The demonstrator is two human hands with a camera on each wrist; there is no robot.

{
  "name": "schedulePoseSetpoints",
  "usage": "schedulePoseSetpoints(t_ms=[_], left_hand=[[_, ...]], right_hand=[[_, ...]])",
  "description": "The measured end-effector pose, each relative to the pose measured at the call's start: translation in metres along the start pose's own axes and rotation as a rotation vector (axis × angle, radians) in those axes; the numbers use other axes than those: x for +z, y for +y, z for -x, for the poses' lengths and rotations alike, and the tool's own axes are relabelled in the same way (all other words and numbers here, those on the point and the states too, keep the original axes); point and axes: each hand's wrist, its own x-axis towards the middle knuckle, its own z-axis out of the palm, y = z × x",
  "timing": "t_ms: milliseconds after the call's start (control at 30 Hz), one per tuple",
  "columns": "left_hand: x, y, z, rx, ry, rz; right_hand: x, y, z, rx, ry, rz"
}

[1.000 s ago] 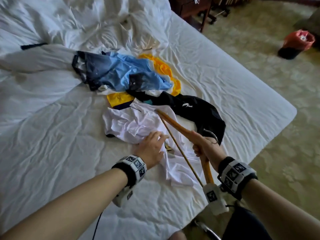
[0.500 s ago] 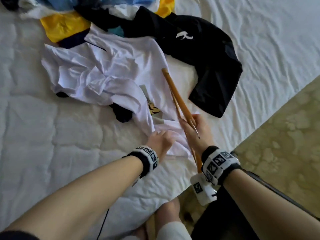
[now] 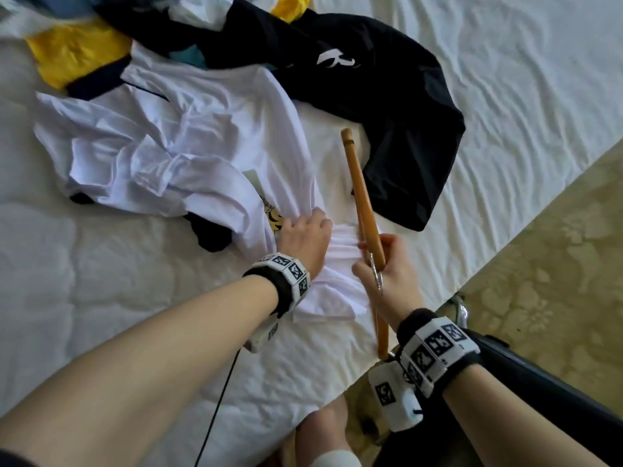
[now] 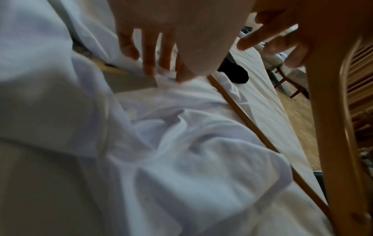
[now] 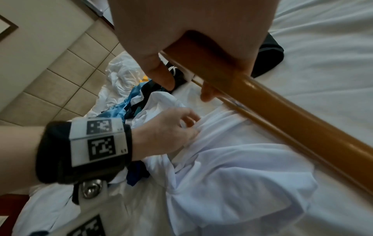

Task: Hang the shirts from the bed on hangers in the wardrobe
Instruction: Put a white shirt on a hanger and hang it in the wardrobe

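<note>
A crumpled white T-shirt (image 3: 188,153) with a yellow print lies on the bed (image 3: 84,281), near its edge. My left hand (image 3: 305,237) gathers the shirt's hem, fingers curled into the bunched cloth (image 5: 201,127). My right hand (image 3: 387,264) grips a wooden hanger (image 3: 362,200) at its middle, metal hook against my palm, one arm pointing away over the shirt. In the right wrist view the hanger (image 5: 282,121) crosses just above the white shirt (image 5: 232,183). A black shirt (image 3: 387,96) with a white logo lies just beyond the hanger's tip.
Yellow (image 3: 74,52) and blue garments are piled at the top left of the bed. The bed's edge runs diagonally at the right, with patterned carpet (image 3: 556,247) past it. A dark object (image 3: 539,382) stands on the floor by my right arm.
My view has dropped closer to the shirt. The left hand slid from the shirt's middle to its hem and bunched it. The right hand brought the hanger nearer the hem.
</note>
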Motion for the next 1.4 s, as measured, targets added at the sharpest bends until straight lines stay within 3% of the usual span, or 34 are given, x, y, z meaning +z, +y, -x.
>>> schedulePoseSetpoints(t_ms=[67, 167, 200, 300, 400, 567, 667, 800, 900, 1167, 1333, 1400], left_hand=[[-0.007, -0.001, -0.002, -0.013, -0.061, -0.106], [-0.024, -0.003, 0.002, 0.117, 0.001, -0.186], [-0.033, -0.004, 0.007, 0.167, 0.017, -0.172], [-0.06, -0.015, 0.026, 0.286, 0.233, -0.036], [-0.096, -0.035, 0.047, 0.337, 0.273, 0.156], [-0.174, -0.069, 0.099, 0.272, 0.447, 0.303], [-0.224, -0.086, 0.141, 0.066, 0.46, 0.422], [-0.287, -0.113, 0.207, 0.072, 0.654, 0.522], [-0.336, -0.13, 0.26, 0.052, 0.793, 0.468], [-0.448, -0.145, 0.367, 0.025, 0.965, 0.233], [-0.491, -0.141, 0.411, -0.098, 1.131, 0.25], [-0.5, -0.137, 0.426, -0.202, 1.149, 0.269]], right_hand=[[0.0, -0.001, 0.0, 0.02, -0.07, 0.019], [-0.001, -0.011, 0.003, 0.009, -0.134, 0.074], [-0.003, -0.017, 0.005, -0.002, -0.15, 0.079], [-0.006, -0.046, 0.01, -0.055, -0.231, 0.079], [-0.01, -0.083, 0.02, -0.132, -0.276, 0.054], [-0.016, -0.169, 0.046, -0.247, -0.381, 0.015], [-0.019, -0.233, 0.074, -0.336, -0.444, 0.002], [-0.023, -0.318, 0.12, -0.46, -0.509, -0.013], [-0.022, -0.372, 0.164, -0.539, -0.619, 0.045], [-0.047, -0.476, 0.255, -0.792, -0.654, 0.119], [-0.053, -0.519, 0.299, -0.849, -0.831, 0.006], [-0.053, -0.531, 0.314, -0.941, -0.794, 0.078]])
